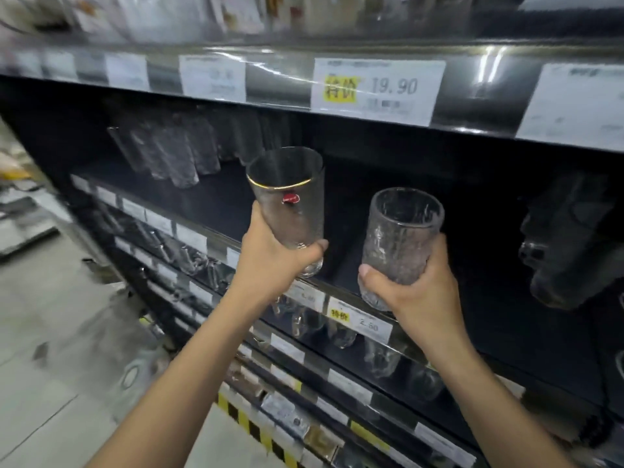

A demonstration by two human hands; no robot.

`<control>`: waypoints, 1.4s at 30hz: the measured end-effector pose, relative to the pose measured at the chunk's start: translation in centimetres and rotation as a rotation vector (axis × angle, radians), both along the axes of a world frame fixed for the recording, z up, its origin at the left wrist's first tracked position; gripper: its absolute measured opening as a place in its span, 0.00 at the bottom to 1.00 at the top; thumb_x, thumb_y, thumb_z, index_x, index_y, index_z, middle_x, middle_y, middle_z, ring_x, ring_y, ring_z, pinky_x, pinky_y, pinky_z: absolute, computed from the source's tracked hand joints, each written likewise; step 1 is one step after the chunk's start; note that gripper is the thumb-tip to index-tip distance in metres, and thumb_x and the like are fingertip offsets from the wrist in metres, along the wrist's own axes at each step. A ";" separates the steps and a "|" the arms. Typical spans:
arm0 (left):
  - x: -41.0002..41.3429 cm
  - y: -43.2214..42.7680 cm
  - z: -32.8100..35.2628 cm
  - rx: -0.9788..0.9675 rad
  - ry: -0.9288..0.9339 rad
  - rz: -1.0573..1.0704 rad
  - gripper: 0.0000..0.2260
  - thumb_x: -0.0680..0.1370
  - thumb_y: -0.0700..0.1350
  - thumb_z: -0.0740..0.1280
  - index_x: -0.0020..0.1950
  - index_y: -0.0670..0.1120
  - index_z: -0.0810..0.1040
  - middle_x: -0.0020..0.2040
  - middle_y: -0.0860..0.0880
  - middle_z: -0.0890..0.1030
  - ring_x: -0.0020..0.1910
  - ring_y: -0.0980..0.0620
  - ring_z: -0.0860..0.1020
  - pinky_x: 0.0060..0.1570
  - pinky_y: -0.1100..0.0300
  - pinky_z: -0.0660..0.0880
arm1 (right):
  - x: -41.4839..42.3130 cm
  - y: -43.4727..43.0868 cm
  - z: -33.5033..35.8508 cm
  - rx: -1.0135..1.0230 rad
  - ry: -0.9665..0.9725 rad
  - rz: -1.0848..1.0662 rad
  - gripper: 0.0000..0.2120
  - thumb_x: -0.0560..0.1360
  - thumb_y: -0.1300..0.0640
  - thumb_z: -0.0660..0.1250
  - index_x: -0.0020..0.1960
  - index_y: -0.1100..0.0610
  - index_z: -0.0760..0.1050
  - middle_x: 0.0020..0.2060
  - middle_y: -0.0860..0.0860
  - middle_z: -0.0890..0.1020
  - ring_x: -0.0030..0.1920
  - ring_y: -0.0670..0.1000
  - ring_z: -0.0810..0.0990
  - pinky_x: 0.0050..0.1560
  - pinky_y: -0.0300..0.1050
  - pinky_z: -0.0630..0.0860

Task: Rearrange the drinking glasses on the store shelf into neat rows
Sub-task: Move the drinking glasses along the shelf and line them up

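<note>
Clear, textured glass fills both hands. The left hand [270, 255] is wrapped around the lower part of a tall tapered glass [287, 197] with a thin gold band near its rim and a small red sticker on its side; the thumb crosses the base in front, the fingers go behind. The right hand [415, 282] is closed around the bottom half of a thicker straight-sided tumbler [401, 238], thumb pressed against the front near the base. Both glasses stand upright, mouths up, long axes running nearly vertical with a slight lean away from the person, and they are near each other but not touching.

Both are held in the air in front of the shelf [439, 265], above its front edge with the price tags [361, 324], and neither rests on the board. The bare dark stretch of shelf lies straight ahead and slightly below the hands. A group of similar glasses [169, 153] stands further back and to the left, nearer the left hand; darker glassware [567, 241], blurred, sits well off to the right.

Both forearms reach up and forward, wrists cocked back. Setting either glass down would likely mean pushing forward and lowering, base first; the left hand looks better placed to extend the row on the left.
</note>
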State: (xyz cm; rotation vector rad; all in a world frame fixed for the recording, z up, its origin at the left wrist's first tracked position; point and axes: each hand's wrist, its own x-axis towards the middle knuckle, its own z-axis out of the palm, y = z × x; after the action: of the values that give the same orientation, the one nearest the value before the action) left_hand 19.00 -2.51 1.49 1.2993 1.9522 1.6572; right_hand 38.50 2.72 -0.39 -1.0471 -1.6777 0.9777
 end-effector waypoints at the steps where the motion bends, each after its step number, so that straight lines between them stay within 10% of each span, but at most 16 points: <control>1: -1.1 -0.9 0.1 -0.003 0.000 0.020 0.32 0.64 0.47 0.81 0.63 0.52 0.70 0.53 0.57 0.81 0.53 0.63 0.80 0.58 0.56 0.77 | -1.1 -0.2 0.2 0.000 0.010 0.028 0.27 0.64 0.47 0.80 0.54 0.36 0.66 0.50 0.38 0.79 0.49 0.35 0.79 0.45 0.32 0.73; 5: -5.3 -4.4 0.4 -0.018 -0.016 0.099 0.33 0.64 0.49 0.81 0.65 0.50 0.71 0.56 0.55 0.82 0.56 0.59 0.80 0.59 0.52 0.77 | -6.2 -1.0 0.9 0.009 0.028 0.135 0.27 0.63 0.47 0.80 0.53 0.36 0.67 0.49 0.36 0.80 0.48 0.33 0.79 0.45 0.31 0.73; 11: -12.0 -10.0 0.2 -0.006 -0.011 0.236 0.31 0.66 0.43 0.81 0.62 0.57 0.69 0.52 0.64 0.77 0.50 0.75 0.75 0.44 0.81 0.69 | -15.7 -2.7 1.0 0.022 0.024 0.294 0.26 0.61 0.47 0.79 0.54 0.41 0.69 0.48 0.37 0.80 0.48 0.35 0.80 0.43 0.28 0.74; 24: -32.2 -21.7 -2.0 -0.059 -0.064 0.572 0.37 0.59 0.58 0.80 0.63 0.54 0.69 0.57 0.54 0.81 0.57 0.54 0.80 0.59 0.47 0.77 | -39.8 -10.1 -0.5 0.028 -0.008 0.623 0.30 0.64 0.48 0.80 0.60 0.41 0.67 0.51 0.37 0.78 0.50 0.33 0.77 0.46 0.32 0.75; 27: -36.1 -23.6 -2.6 -0.068 -0.088 0.632 0.39 0.58 0.60 0.80 0.64 0.53 0.69 0.57 0.51 0.81 0.57 0.51 0.81 0.58 0.46 0.78 | -44.2 -11.5 -1.0 0.009 -0.028 0.681 0.32 0.65 0.46 0.80 0.62 0.41 0.66 0.54 0.37 0.78 0.53 0.36 0.78 0.53 0.39 0.77; 37: -48.9 -24.8 -3.3 -0.008 -0.126 0.693 0.29 0.63 0.43 0.81 0.57 0.57 0.69 0.53 0.55 0.81 0.53 0.59 0.82 0.59 0.51 0.78 | -59.1 -12.3 -1.8 -0.012 -0.070 0.774 0.29 0.67 0.51 0.80 0.49 0.37 0.60 0.44 0.25 0.66 0.43 0.16 0.67 0.38 0.17 0.66; 42: -57.4 -22.4 -3.1 -0.044 -0.118 0.700 0.30 0.63 0.44 0.81 0.60 0.53 0.70 0.52 0.56 0.81 0.52 0.61 0.81 0.56 0.55 0.79 | -68.5 -10.0 -2.2 -0.034 -0.033 0.764 0.30 0.65 0.46 0.79 0.57 0.38 0.64 0.49 0.32 0.75 0.48 0.27 0.74 0.42 0.26 0.69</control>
State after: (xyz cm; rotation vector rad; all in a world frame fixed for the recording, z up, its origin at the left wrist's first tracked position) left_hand -38.41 -24.90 -1.62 0.4886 2.5151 1.8904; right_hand -30.01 -7.29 -2.58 -0.4176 -2.1430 1.4669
